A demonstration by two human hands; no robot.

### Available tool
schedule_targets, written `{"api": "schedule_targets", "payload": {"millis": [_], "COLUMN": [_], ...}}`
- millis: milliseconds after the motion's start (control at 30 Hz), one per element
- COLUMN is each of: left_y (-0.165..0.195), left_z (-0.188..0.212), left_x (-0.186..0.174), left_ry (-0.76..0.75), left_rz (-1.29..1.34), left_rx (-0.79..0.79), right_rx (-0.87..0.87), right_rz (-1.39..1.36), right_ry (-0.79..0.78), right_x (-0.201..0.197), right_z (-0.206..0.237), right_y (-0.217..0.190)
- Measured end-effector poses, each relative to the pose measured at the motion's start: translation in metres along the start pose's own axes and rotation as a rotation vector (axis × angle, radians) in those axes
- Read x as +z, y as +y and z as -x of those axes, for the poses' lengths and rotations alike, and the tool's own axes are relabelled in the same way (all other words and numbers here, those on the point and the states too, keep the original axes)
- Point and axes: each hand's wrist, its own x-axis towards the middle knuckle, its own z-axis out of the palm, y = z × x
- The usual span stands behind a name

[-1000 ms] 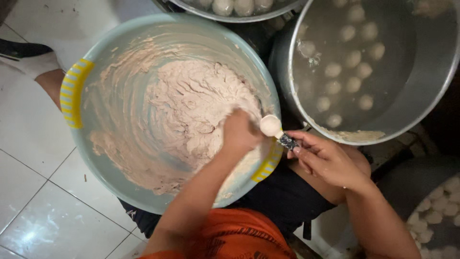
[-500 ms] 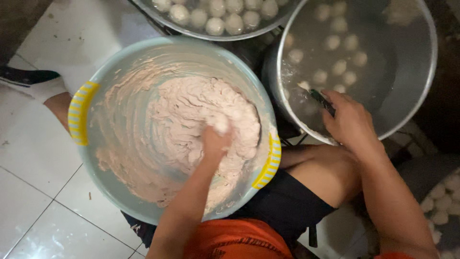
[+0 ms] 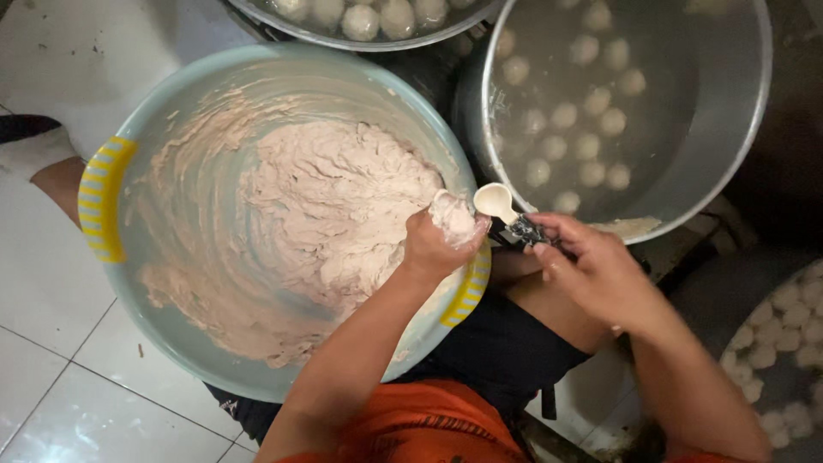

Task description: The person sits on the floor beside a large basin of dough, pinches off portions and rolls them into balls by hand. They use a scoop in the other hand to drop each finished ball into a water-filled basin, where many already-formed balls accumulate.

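Note:
My left hand [image 3: 437,244] is closed around a lump of pale pink paste [image 3: 456,219], squeezing it out at the top of the fist, over the right rim of a light blue basin [image 3: 257,73] with yellow handles. A large mass of the same paste [image 3: 334,206] fills the basin. My right hand [image 3: 591,270] grips the dark handle of a small spoon [image 3: 497,204], whose white bowl sits right next to the squeezed lump. Beyond the spoon stands a big metal pot [image 3: 737,146] of water with several pale balls floating in it.
Another metal bowl [image 3: 369,26] of balls lies at the top edge. A tray with more balls [image 3: 780,343] shows at the far right. White floor tiles [image 3: 51,343] lie to the left, and a foot in a sock [image 3: 34,150] rests beside the basin.
My left hand came out of the paste holding a lump and moved to the basin's right rim. My right hand drew back from the pot and brought the spoon beside the lump.

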Motion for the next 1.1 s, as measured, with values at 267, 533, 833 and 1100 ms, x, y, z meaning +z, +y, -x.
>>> {"api": "schedule_targets", "payload": {"millis": [267, 533, 833, 1100], "left_y": [0.004, -0.014, -0.008, 0.013], "left_z": [-0.006, 0.000, 0.003, -0.004], "left_x": [0.001, -0.013, -0.009, -0.001], "left_ry": [-0.258, -0.091, -0.005, -0.027], "left_rz": [-0.047, -0.421, 0.005, 0.053], "left_rx": [-0.482, -0.506, -0.341, -0.203], "right_rx": [0.016, 0.008, 0.045, -0.409], "right_rz": [-0.147, 0.091, 0.252, 0.394], "right_ry": [-0.108, 0.123, 0.289, 0.148], "right_x": [0.018, -0.017, -0.033, 0.013], "right_z": [-0.004, -0.011, -0.022, 0.002], "right_y": [-0.012, 0.006, 0.011, -0.002]}}
